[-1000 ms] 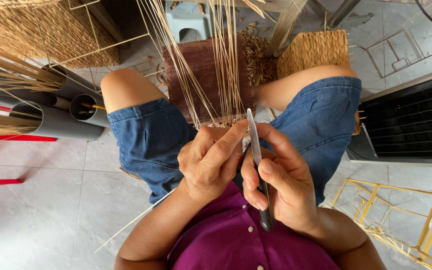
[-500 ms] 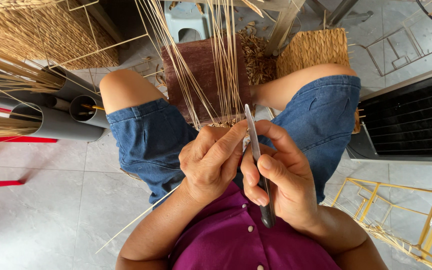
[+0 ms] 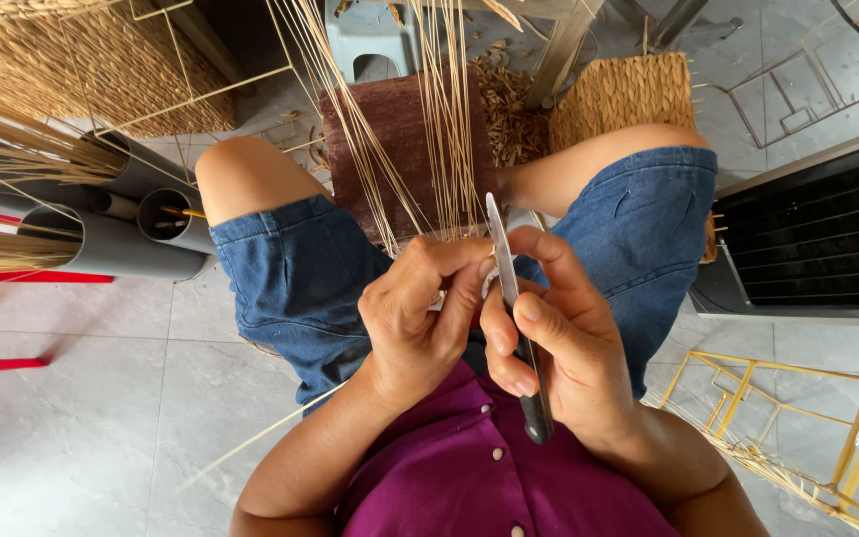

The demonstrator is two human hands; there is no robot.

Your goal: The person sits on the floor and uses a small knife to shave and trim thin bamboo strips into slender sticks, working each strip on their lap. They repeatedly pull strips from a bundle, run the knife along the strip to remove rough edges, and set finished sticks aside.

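Observation:
My right hand (image 3: 559, 343) grips a knife (image 3: 509, 298) with a dark handle, its thin grey blade pointing away from me. My left hand (image 3: 420, 318) is closed around the near ends of a bundle of thin straw-coloured reed strips (image 3: 420, 129), right beside the blade. The strips fan upward and away over a dark brown wooden block (image 3: 405, 149) standing between my knees. Both hands sit close together above my lap, fingers nearly touching. Where the blade meets the strips is hidden by my fingers.
Grey plastic pipes (image 3: 121, 229) holding more reeds lie at the left. A woven basket panel (image 3: 42, 60) is at top left, a woven mat (image 3: 628, 94) at top right. A yellow wire frame (image 3: 797, 428) stands at lower right, a dark grille (image 3: 817, 239) at right.
None of note: the hands and knife stay almost in the same place, with only a slight shift of the fingers.

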